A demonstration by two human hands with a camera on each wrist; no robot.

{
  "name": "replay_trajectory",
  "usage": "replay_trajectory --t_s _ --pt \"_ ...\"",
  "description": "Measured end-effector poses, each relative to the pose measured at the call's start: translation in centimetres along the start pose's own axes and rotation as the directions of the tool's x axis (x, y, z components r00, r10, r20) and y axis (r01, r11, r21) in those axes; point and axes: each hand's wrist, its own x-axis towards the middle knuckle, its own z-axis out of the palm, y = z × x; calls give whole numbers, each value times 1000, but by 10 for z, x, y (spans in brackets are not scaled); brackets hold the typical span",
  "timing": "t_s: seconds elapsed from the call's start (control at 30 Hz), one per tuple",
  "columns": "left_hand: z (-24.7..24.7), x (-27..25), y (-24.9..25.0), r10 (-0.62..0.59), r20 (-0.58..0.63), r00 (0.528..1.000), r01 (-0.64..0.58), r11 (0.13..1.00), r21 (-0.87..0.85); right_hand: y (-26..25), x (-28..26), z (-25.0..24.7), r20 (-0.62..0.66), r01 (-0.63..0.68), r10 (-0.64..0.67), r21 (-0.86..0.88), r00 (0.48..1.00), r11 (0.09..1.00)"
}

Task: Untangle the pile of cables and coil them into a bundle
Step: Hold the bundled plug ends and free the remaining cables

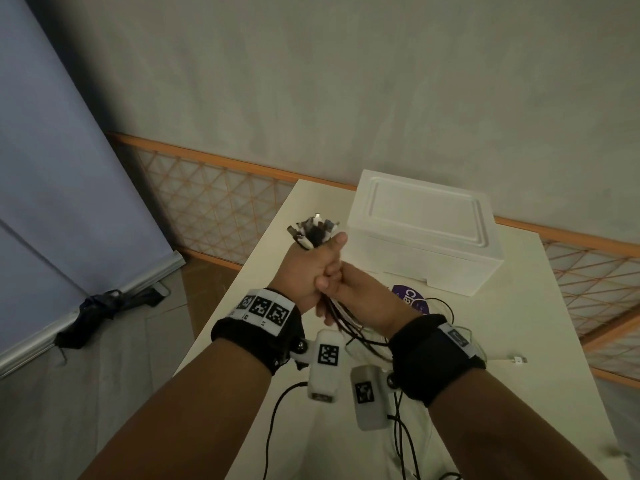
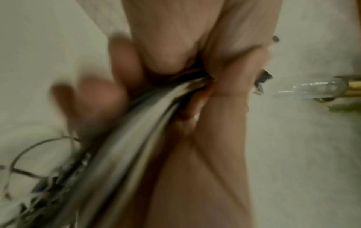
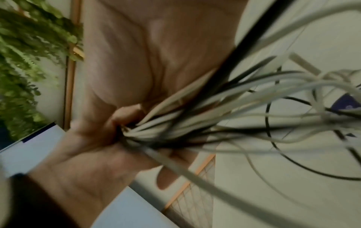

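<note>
Both wrist views are blurred by motion; individual strands and finger positions are hard to separate there. In the head view the wrist-worn camera housings cover part of the loose cable runs, and the purple disc (image 1: 412, 299) on the bench (image 1: 540, 341) is partly hidden behind the right hand (image 1: 363, 296), its lettering cut off.

The left hand (image 1: 308, 271) is raised above the bench, fingers clenched round the bundle of cables (image 1: 313, 232); the connector ends fan out above the fist. The right hand grasps the same bundle directly below, fingers wrapped round the strands and touching the left hand. The right wrist view shows white and black cables (image 3: 195, 123) spreading out from that grip. The left wrist view shows the strands (image 2: 136, 131) running through the closed fingers.

Below the hands the cables trail down onto the bench in loose loops. One white connector (image 1: 517, 359) lies on the bench to the right. A white lidded box (image 1: 422, 233) stands beyond the hands.
</note>
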Motion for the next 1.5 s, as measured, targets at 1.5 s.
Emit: replay_trajectory --t_s 1.5 --pt "-41 41 23 84 344 935 -291 -370 882 57 -94 -120 -527 -478 -84 -818 846 319"
